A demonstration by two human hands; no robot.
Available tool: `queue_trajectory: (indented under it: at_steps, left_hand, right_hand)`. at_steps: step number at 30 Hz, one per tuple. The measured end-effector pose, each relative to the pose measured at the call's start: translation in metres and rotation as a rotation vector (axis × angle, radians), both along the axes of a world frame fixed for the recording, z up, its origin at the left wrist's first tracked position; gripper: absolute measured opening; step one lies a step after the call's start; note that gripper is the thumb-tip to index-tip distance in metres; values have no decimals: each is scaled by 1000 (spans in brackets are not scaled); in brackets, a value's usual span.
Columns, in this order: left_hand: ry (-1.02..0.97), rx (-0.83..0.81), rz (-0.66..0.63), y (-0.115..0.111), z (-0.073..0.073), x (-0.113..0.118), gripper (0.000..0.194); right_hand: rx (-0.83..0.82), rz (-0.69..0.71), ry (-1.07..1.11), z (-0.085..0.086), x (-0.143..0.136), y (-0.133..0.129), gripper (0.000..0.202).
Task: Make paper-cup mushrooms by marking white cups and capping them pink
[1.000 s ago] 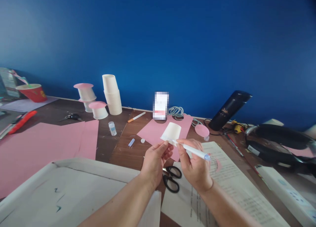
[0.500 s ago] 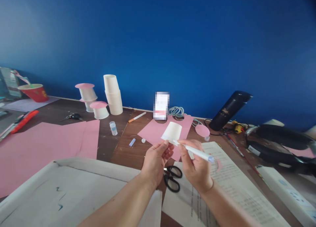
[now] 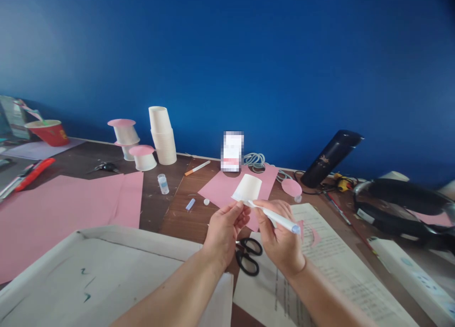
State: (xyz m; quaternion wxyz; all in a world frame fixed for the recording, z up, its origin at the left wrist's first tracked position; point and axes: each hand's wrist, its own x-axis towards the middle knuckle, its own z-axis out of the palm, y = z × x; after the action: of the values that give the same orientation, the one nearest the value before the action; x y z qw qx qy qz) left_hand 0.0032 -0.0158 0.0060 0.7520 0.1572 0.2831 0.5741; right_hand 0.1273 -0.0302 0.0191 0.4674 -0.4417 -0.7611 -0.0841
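My left hand (image 3: pixel 225 227) pinches the rim of a white paper cup (image 3: pixel 248 186), whose wide end points down toward me. My right hand (image 3: pixel 282 239) is closed around a white pen (image 3: pixel 280 220) with a light-blue end. The pen's tip meets the cup near its rim, just right of my left fingertips. Below my hands lie black-handled scissors (image 3: pixel 249 256), their blades mostly hidden by my left hand. A light-blue cap (image 3: pixel 190 204) and a small white cap (image 3: pixel 206 202) rest on the table, near a small clear-and-blue tube (image 3: pixel 163 184).
Cups with pink discs (image 3: pixel 142 157) stand left of a tall cup stack (image 3: pixel 164 140). Pink sheets (image 3: pixel 71 204) and a white box lid (image 3: pixel 142 275) fill the left front. A phone (image 3: pixel 232 151), a leaning black bottle (image 3: pixel 329 158), headphones (image 3: pixel 405 206) and a power strip (image 3: pixel 412 279) are around.
The pen and my right hand have shifted slightly left along the cup's rim. My left hand keeps its hold on the cup.
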Motion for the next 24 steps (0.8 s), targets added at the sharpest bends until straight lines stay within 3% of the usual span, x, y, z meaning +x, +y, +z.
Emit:
queue_trajectory:
  at_steps: [14,17,21,24]
  left_hand:
    - [15,30,10,1,-3,1,17]
    - [-22,-22,15,1,-4,0,11]
    - [-77,-108,18,2,-2,-2,7]
    - [-137,-152,-24,1,1,-2,6]
  right_hand:
    - [-33,20,5,-3,-2,-1,17]
    - [-91,25,185,-2,-1,-1,19]
    - [-185,-116,579,-5,8,10,21]
    - [-360,-87,761,-15,18,23,32]
